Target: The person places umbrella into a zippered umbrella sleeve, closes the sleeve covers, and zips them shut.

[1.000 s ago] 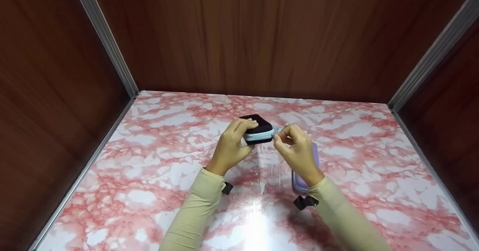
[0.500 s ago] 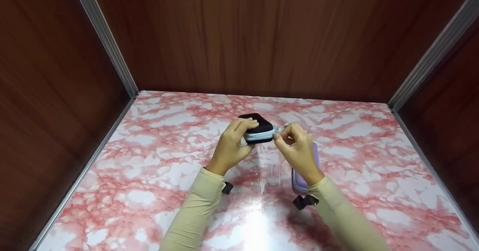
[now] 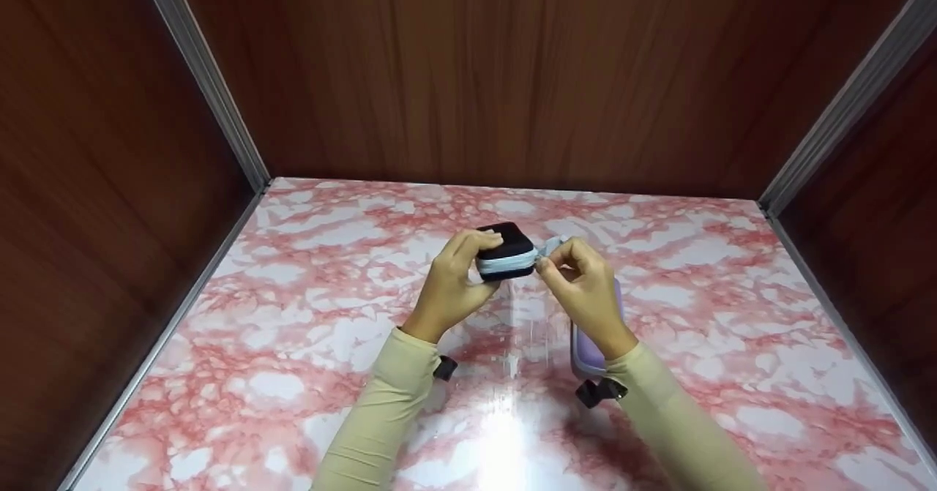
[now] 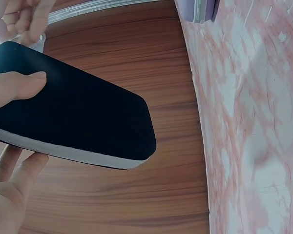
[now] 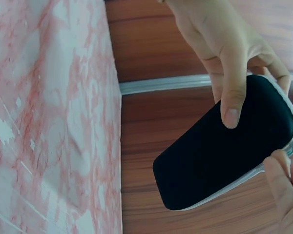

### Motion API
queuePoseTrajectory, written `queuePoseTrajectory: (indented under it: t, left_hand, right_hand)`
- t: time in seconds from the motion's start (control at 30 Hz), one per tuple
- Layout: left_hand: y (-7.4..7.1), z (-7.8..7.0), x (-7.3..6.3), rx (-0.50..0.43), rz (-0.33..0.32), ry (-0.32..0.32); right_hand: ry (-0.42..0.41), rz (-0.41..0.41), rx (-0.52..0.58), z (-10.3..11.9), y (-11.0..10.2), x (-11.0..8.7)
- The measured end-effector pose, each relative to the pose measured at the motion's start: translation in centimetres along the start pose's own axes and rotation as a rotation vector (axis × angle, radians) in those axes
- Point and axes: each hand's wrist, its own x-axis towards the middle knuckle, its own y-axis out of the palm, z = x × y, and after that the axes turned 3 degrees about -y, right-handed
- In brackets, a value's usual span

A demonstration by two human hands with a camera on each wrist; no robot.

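Observation:
A small black zip case (image 3: 511, 238) with a pale blue zip band is held above the table by the left hand (image 3: 452, 279). In the left wrist view the thumb lies on the broad black face of the case (image 4: 88, 107) and the fingers are beneath it. At the case's right corner the right hand (image 3: 585, 286) pinches the zip's end with thumb and forefinger. A pale blue strap (image 3: 550, 245) shows there, partly hidden by the fingers. The band looks closed along the visible side in the head view.
A purple case (image 3: 588, 352) lies on the table under the right wrist, partly covered by it. The red-and-white marbled table (image 3: 293, 315) is bounded by brown wood-look panels (image 3: 468, 74) at the back and sides.
The black case has turned slightly in the left hand. The right hand has shifted a little, and more of the pale blue strap shows beside its fingers. The purple case stays put.

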Motion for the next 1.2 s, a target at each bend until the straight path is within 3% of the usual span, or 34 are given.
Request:
queuePoseTrajectory:
  t: [0.13, 0.47, 1.2]
  left_hand:
    - [-0.02, -0.03, 0.04, -0.02, -0.007, -0.008]
    - [-0.19, 0.01, 0.03, -0.007, -0.013, -0.005]
    - [-0.48, -0.05, 0.25, -0.019, -0.018, 0.047]
  right_hand:
    - [0.035, 0.021, 0.032, -0.18, -0.05, -0.03]
    - [0.015, 0.055, 0.065, -0.17, 0.01, -0.17]
    - [0.072, 0.014, 0.098, -0.03, 0.19, 0.04]
